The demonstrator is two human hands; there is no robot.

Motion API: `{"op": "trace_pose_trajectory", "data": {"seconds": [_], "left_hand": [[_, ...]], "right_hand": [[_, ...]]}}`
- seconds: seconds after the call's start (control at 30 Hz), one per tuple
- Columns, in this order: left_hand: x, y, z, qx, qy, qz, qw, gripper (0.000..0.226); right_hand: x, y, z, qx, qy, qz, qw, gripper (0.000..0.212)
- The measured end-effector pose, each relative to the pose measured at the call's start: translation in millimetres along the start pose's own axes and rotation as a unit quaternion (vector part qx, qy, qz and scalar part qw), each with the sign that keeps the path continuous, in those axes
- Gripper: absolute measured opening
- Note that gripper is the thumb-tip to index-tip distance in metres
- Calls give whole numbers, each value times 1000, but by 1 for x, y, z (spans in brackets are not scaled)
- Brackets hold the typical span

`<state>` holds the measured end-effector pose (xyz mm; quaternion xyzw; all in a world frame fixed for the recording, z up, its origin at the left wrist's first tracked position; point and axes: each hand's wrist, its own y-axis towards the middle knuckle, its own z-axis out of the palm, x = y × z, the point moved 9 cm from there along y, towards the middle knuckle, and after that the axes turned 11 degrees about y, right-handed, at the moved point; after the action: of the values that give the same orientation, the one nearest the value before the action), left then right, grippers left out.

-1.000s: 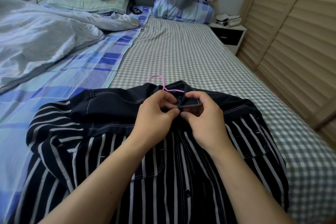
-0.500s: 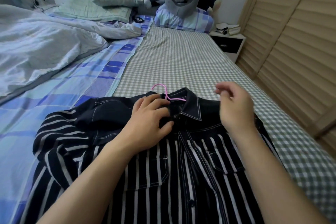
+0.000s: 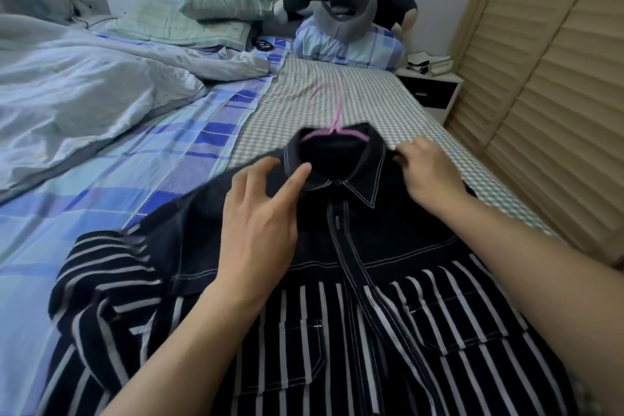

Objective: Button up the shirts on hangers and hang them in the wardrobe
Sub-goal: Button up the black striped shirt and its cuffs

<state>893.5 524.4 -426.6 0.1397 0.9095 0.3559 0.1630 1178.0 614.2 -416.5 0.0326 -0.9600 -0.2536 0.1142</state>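
Observation:
A dark navy shirt (image 3: 354, 280) with white stripes on its lower half lies front-up on the bed, its placket closed. A pink hanger (image 3: 332, 127) sits inside the collar, and the hook points away from me over the checked sheet. My left hand (image 3: 263, 213) rests on the left shoulder with fingers spread, the index finger touching the collar. My right hand (image 3: 429, 174) pinches the fabric at the right shoulder beside the collar.
The bed carries a checked sheet (image 3: 337, 91), a blue plaid sheet (image 3: 135, 186) and a rumpled white duvet (image 3: 84, 91) on the left. Pillows and a plush toy (image 3: 344, 0) lie at the headboard. Slatted wardrobe doors (image 3: 547, 94) run along the right, past a nightstand (image 3: 429, 84).
Both hands left the collar button. The right hand moved out to the right shoulder and gripped the fabric; the left hand opened on the left shoulder. The collar and hanger hook now stand higher.

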Motion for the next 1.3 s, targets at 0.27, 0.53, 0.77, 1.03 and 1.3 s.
{"op": "trace_pose_trajectory", "data": {"seconds": [0.27, 0.53, 0.77, 1.03, 1.3], "left_hand": [[20, -49, 98, 395, 102, 8, 913, 80], [-5, -30, 76, 328, 34, -21, 944, 38], [-51, -61, 76, 329, 1, -34, 944, 38], [-44, -58, 90, 354, -31, -77, 932, 48], [-27, -48, 127, 410, -120, -172, 888, 54]], "right_hand": [[-51, -10, 96, 231, -96, 184, 951, 32], [82, -73, 2, 126, 158, 97, 975, 27], [46, -157, 38, 62, 241, 248, 936, 39], [56, -130, 47, 107, 322, 272, 901, 38], [80, -110, 73, 197, 178, 194, 944, 44]]}}
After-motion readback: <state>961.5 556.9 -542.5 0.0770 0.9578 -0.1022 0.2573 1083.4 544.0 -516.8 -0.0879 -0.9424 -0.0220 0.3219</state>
